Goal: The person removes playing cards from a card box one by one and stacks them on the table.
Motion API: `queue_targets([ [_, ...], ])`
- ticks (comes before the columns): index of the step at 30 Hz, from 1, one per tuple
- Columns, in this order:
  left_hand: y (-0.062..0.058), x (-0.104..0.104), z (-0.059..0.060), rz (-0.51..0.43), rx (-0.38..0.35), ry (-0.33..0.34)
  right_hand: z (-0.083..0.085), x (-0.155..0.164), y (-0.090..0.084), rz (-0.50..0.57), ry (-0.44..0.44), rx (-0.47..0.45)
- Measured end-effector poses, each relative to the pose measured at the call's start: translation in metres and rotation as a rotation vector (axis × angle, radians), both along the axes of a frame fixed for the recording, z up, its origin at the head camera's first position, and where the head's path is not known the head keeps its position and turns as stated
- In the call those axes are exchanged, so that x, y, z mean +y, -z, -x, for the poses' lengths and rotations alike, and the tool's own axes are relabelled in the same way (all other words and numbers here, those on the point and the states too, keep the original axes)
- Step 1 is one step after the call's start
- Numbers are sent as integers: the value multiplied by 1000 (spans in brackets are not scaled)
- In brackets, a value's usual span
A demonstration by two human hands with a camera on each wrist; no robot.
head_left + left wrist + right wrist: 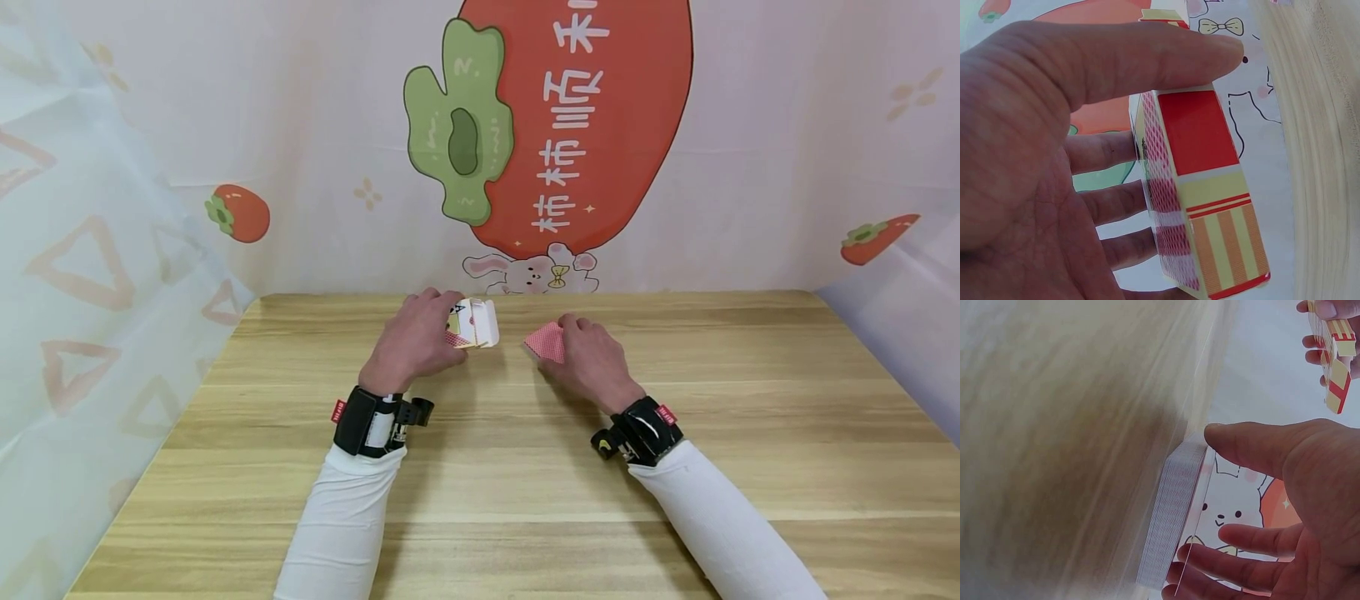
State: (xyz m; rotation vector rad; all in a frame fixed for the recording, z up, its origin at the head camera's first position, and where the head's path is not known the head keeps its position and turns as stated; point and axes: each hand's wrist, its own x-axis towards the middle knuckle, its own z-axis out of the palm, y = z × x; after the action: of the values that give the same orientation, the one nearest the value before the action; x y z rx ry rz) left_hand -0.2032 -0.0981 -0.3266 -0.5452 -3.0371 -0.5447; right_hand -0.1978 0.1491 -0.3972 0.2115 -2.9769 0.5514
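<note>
My left hand (415, 340) grips a playing card box (483, 323) with its end flap open. In the left wrist view the box's red and striped side (1204, 150) faces the camera, the thumb across its edge and the other fingers behind. To the right, my right hand (595, 360) holds a deck of playing cards (544, 340) with a red patterned back, close over the table. The right wrist view shows the white stacked edges of the deck (1175, 506), thumb at one end and fingertips at the other; one thin layer stands slightly apart from the stack.
Both hands are over the far half of a wooden table (495, 500). A white cloth backdrop (315, 150) printed with persimmons and a rabbit rises behind the table's back edge. Black camera straps (371, 423) sit on both wrists.
</note>
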Motion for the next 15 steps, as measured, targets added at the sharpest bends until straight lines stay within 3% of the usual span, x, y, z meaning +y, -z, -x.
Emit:
queue_targets([
  [15, 1, 0, 1, 3, 7, 5, 0, 0, 1, -1, 18, 4],
])
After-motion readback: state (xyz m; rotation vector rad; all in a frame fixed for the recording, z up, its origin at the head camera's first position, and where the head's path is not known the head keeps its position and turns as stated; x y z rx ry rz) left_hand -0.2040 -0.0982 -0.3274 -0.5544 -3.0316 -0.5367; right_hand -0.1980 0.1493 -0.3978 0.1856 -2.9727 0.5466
